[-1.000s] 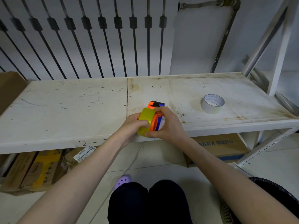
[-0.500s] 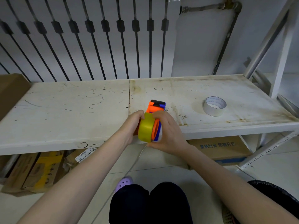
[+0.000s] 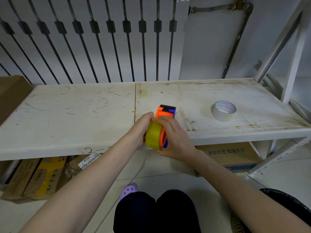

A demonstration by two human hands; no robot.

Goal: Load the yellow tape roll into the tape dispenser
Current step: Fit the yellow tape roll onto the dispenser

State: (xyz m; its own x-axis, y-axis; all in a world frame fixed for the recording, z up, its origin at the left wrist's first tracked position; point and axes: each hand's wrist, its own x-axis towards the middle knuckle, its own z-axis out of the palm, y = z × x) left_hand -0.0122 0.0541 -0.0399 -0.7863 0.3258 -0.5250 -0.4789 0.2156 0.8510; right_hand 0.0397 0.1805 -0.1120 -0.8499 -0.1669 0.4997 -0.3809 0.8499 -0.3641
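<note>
The yellow tape roll [image 3: 153, 136] stands on edge against the left side of the orange and blue tape dispenser [image 3: 165, 112], over the front edge of the white shelf [image 3: 67, 118]. My left hand [image 3: 142, 126] presses on the roll's left face. My right hand [image 3: 175, 137] wraps the dispenser from the right, fingers over its top. The dispenser's black toothed blade end points away from me. The roll's core and the dispenser's hub are hidden behind the roll and my hands.
A white tape roll [image 3: 223, 113] lies flat on the shelf's right part. A cardboard box [image 3: 234, 155] sits under the shelf at right, more boxes [image 3: 35, 175] under it at left. A metal upright [image 3: 292, 68] rises at the far right.
The yellow roll has turned from tilted to flat against the dispenser's left side and moved closer onto it. Both hands keep their grip.
</note>
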